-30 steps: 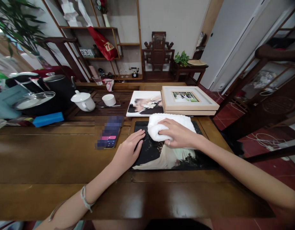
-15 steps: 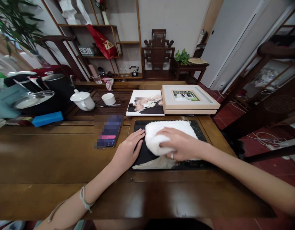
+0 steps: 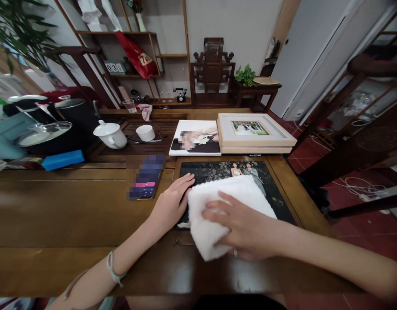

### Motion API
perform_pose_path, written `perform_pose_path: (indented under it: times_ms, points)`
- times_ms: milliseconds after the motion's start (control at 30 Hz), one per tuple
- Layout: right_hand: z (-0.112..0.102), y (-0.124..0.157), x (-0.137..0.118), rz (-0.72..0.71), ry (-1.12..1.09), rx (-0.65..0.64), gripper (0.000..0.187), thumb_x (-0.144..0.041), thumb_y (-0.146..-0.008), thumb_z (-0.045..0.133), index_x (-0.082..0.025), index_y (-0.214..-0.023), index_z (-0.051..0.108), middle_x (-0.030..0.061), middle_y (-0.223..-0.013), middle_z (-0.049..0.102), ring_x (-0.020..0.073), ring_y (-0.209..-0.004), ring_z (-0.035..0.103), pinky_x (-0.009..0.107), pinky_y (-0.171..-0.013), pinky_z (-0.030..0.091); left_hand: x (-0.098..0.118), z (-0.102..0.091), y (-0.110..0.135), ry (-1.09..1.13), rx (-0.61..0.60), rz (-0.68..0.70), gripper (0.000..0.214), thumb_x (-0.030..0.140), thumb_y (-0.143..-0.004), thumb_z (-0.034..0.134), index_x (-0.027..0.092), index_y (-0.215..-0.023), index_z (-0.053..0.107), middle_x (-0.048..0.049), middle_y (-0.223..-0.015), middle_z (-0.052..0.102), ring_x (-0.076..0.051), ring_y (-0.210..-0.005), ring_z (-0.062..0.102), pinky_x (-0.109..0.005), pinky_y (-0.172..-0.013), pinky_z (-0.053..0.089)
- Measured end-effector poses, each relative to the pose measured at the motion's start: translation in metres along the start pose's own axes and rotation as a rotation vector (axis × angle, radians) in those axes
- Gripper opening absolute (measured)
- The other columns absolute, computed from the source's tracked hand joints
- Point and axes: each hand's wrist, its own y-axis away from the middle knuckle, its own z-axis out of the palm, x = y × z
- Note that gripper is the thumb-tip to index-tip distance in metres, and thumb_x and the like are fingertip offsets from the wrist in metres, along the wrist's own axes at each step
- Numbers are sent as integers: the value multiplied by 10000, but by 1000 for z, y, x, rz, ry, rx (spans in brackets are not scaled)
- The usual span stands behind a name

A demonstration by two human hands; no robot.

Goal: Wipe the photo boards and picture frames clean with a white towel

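Note:
A dark photo print (image 3: 211, 168) showing a couple lies flat on the wooden table. On its left edge rests my left hand (image 3: 172, 200), fingers stretched out and holding nothing. My right hand (image 3: 240, 224) grips a fluffy white cloth (image 3: 201, 202), its fingers curled into the pile. The cloth covers the lower middle of the photo and hangs past its near edge. Beside my left hand, a phone (image 3: 150, 178) lies on the table, partly blurred out.
Behind the photo lie a white photo panel (image 3: 198, 148) and stacked framed pictures (image 3: 266, 142). Farther left stand a white lidded cup (image 3: 110, 134), a small white bowl (image 3: 145, 133), a blue block (image 3: 63, 159) and a dark kettle (image 3: 72, 114).
My right hand has drawn the white cloth toward me, past the photo's near edge, uncovering the couple at its top. My left hand stays in place.

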Motion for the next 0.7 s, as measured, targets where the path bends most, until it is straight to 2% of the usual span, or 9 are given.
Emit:
perform_pose_path:
  times_ms: [67, 167, 267, 400, 467, 567, 700]
  points:
    - [-1, 3, -8, -42, -27, -23, 253, -266, -759, 684, -253, -1011, 713, 130, -1353, 511, 332, -1317, 376, 618, -1093, 232, 0, 0, 0, 7, 8, 1, 356, 212, -964, 387, 163, -1239, 607, -109, -1365, 586, -236, -1320, 496, -469, -1095, 433]
    - [-5, 4, 5, -5, -67, 5, 286, -203, -750, 678, -234, -1033, 699, 111, -1333, 536, 285, -1295, 410, 552, -1117, 245, 0, 1, 0, 8, 19, -3, 350, 211, -965, 386, 169, -1227, 615, -101, -1355, 595, -232, -1315, 502, -468, -1098, 431]
    - [-11, 5, 39, 95, -49, 86, 287, -146, -762, 642, -203, -1040, 689, 125, -1264, 574, 265, -1234, 459, 498, -1077, 322, 0, 2, 1, 9, 40, 11, 335, 212, -965, 398, 180, -1209, 625, -92, -1350, 600, -230, -1310, 509, -469, -1101, 428]
    - [-19, 9, 89, 268, 20, 154, 190, -175, -807, 611, -174, -986, 676, 144, -1131, 598, 283, -1134, 502, 465, -945, 430, 0, 2, 1, 16, 52, 16, 331, 216, -970, 402, 159, -1211, 621, -100, -1347, 601, -228, -1312, 505, -461, -1099, 434]
    - [-20, 12, 103, 327, 44, 165, 155, -185, -819, 594, -171, -952, 671, 134, -1055, 604, 278, -1057, 530, 455, -890, 455, 0, 2, 1, 11, 43, 12, 332, 219, -971, 405, 144, -1214, 619, -106, -1351, 598, -228, -1316, 501, -456, -1100, 434]
    - [-17, 13, 97, 291, 73, 201, 170, -172, -795, 601, -153, -940, 688, 165, -1104, 598, 294, -1095, 518, 477, -926, 439, 0, 2, 1, 1, 36, 10, 334, 221, -972, 403, 143, -1218, 616, -105, -1354, 595, -227, -1317, 499, -457, -1101, 434]
    - [-6, 13, 44, 132, 43, 143, 300, -142, -723, 643, -199, -1009, 710, 154, -1266, 567, 310, -1238, 453, 561, -1066, 309, 0, 2, 1, -11, 36, 8, 338, 218, -973, 392, 170, -1224, 614, -91, -1359, 593, -224, -1315, 503, -463, -1100, 432]
